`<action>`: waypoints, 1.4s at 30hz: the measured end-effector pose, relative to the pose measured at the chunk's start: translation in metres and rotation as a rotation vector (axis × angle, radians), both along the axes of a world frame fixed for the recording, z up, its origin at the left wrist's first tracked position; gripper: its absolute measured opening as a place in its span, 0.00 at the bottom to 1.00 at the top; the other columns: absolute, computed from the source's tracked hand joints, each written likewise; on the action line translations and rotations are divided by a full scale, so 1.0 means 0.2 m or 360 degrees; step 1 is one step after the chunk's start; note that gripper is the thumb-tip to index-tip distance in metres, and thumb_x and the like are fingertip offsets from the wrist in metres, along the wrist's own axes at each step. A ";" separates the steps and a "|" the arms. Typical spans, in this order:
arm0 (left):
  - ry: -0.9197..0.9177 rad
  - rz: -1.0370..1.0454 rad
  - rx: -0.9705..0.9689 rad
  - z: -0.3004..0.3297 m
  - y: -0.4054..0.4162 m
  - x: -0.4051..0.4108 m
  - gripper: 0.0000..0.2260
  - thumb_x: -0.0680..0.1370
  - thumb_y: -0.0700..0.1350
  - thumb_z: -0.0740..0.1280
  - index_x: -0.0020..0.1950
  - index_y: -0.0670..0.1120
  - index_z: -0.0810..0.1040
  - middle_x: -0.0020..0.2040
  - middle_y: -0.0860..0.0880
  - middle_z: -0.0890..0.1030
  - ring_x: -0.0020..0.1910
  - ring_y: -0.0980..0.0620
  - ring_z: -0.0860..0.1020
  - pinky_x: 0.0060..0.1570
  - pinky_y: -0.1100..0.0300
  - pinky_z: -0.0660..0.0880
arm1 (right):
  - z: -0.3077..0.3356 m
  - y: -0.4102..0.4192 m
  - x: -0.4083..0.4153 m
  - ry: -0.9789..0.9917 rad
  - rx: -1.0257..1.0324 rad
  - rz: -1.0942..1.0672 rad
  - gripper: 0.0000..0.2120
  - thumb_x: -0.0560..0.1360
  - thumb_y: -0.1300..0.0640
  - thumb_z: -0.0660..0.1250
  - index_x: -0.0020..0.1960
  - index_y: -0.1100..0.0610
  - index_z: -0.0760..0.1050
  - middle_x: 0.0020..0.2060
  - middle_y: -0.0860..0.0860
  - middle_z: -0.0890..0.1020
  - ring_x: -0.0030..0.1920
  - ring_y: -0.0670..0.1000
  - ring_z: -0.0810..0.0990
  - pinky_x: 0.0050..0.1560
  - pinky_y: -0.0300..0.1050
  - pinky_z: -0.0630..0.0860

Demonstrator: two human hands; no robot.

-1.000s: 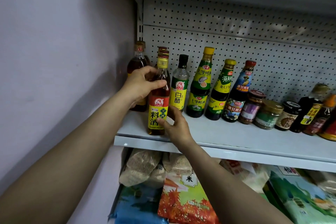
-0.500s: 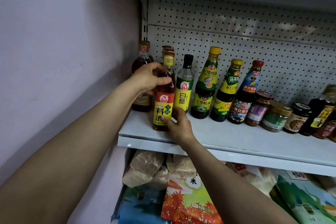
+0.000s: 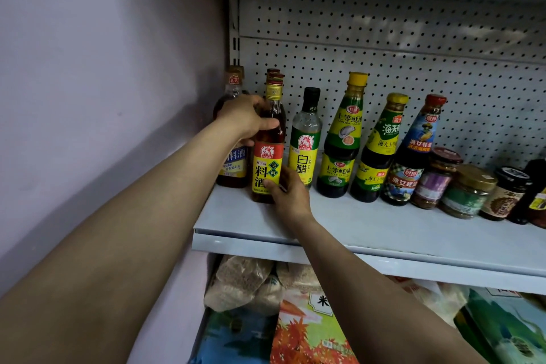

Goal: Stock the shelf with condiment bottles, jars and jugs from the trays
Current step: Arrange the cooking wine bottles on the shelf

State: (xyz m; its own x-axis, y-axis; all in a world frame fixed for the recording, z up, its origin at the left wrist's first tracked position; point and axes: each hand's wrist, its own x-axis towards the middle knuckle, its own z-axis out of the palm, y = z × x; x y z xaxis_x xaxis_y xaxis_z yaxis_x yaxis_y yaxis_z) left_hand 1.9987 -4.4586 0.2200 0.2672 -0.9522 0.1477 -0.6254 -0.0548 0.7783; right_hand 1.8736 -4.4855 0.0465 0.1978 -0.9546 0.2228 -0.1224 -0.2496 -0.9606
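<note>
An amber cooking wine bottle (image 3: 269, 154) with a red and yellow label stands upright near the left end of the grey shelf (image 3: 369, 233). My left hand (image 3: 245, 120) grips its shoulder, thumb across the front. My right hand (image 3: 288, 190) holds its lower part at the label's right edge. Behind it stand more bottles of the same kind, only their caps showing. To the left stands another wine bottle (image 3: 232, 162) with a blue label, partly hidden by my left hand.
To the right runs a row: a white vinegar bottle (image 3: 305, 139), two oyster sauce bottles (image 3: 342, 139), a blue-labelled sauce bottle (image 3: 413, 156) and several jars (image 3: 466, 192). A wall (image 3: 103, 68) closes the left side. Rice bags (image 3: 307, 331) fill the shelf below.
The bottle has slid a little deeper onto the shelf, with both hands staying on it. My view has shifted slightly to the left.
</note>
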 end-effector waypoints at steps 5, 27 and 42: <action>-0.0194 0.0072 0.0086 0.02 -0.07 0.00 0.24 0.74 0.52 0.74 0.69 0.52 0.73 0.51 0.49 0.77 0.43 0.44 0.84 0.48 0.47 0.83 | 0.00 -0.03 0.04 0.0020 -0.0086 -0.0087 0.20 0.77 0.56 0.72 0.68 0.53 0.75 0.57 0.48 0.84 0.56 0.46 0.81 0.59 0.42 0.77; -0.0221 0.0090 0.0328 0.09 -0.21 -0.01 0.21 0.78 0.48 0.70 0.66 0.39 0.74 0.39 0.41 0.83 0.35 0.46 0.83 0.46 0.54 0.82 | -0.01 -0.07 0.10 0.0173 -0.0019 -0.0506 0.17 0.73 0.44 0.73 0.56 0.54 0.83 0.48 0.52 0.86 0.50 0.54 0.82 0.51 0.46 0.78; -0.0188 0.0063 0.0278 0.06 -0.22 0.00 0.23 0.79 0.48 0.69 0.69 0.38 0.71 0.38 0.41 0.83 0.32 0.47 0.82 0.35 0.58 0.79 | 0.00 -0.07 0.09 0.0208 -0.0001 -0.0507 0.13 0.77 0.48 0.71 0.58 0.53 0.83 0.51 0.53 0.86 0.51 0.55 0.81 0.47 0.40 0.70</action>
